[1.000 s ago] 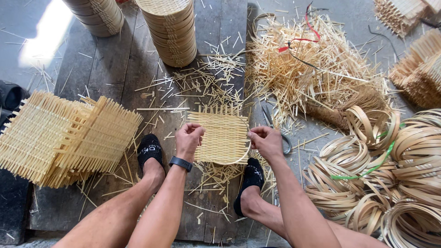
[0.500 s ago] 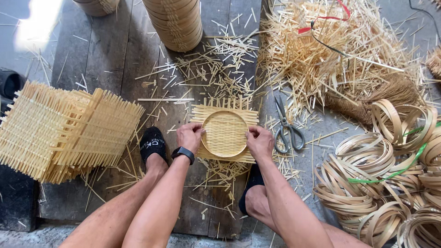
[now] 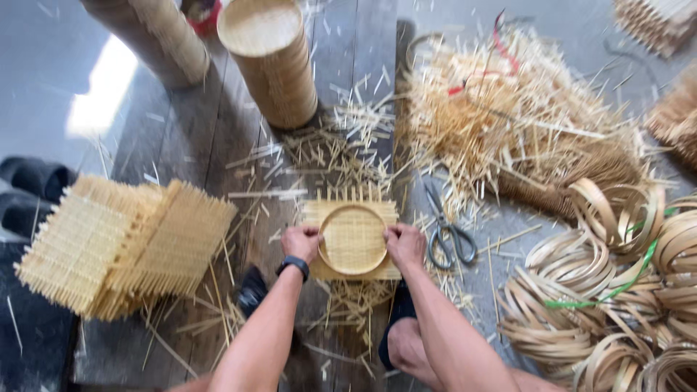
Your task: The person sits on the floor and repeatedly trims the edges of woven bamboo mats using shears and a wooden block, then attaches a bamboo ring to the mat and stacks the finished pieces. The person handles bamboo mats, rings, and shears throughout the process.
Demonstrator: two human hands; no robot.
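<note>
I'm squatting on the plank floor (image 3: 181,138), black sandals (image 3: 252,290) under me. Both hands are gripping a round bamboo hoop (image 3: 353,239) that's sitting on a square woven bamboo mat (image 3: 352,214). My left hand (image 3: 300,243) is pinching the hoop's left rim, fingers curled, black watch (image 3: 292,266) on that wrist. My right hand (image 3: 405,245) is clamping the right rim, thumb on top. The hoop is lying flat, centred on the mat, with the mat's loose strip ends poking out past its top edge. The mat is lying on the floor just in front of my feet, and trimmed bamboo slivers (image 3: 348,301) are scattering under and around it.

Just right of the mat, scissors (image 3: 446,236) are lying on the floor, handles toward me, near my right hand but not touching it. Farther right, a heap of coiled bamboo hoops (image 3: 617,305) is piling up, some bundled with green string (image 3: 617,290).

On my left, a leaning stack of finished square mats (image 3: 123,243) is sitting well apart from my left hand. Dark slippers (image 3: 33,189) are lying beyond it at the frame's left edge.

Farther out, a big pile of bamboo offcuts (image 3: 508,116) is spreading over the right half, red string (image 3: 501,33) in it. At the far end, two tall stacks of nested round trays (image 3: 272,62) are standing upright.
</note>
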